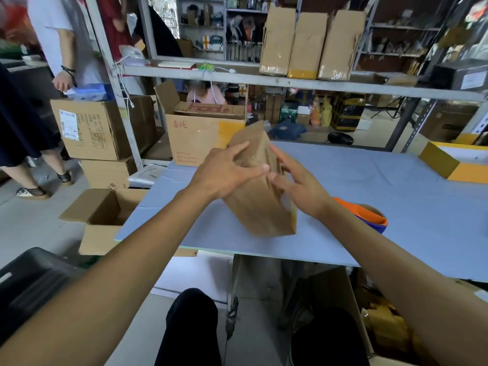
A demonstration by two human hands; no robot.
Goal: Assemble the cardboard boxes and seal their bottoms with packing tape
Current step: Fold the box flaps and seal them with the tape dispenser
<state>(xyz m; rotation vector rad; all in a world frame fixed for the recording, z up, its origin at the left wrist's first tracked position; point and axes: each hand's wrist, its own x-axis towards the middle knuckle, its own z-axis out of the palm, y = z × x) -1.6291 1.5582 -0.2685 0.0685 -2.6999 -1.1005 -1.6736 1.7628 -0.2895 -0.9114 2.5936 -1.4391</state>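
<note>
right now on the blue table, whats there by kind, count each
Cardboard box held upright between the left hand and right hand: 1
Tape dispenser, orange and blue: 1
Yellow open box at the table's right edge: 1
Total: 3 on the blue table

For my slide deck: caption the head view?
Both hands press a cardboard box on the blue table, tape dispenser beside.
</note>
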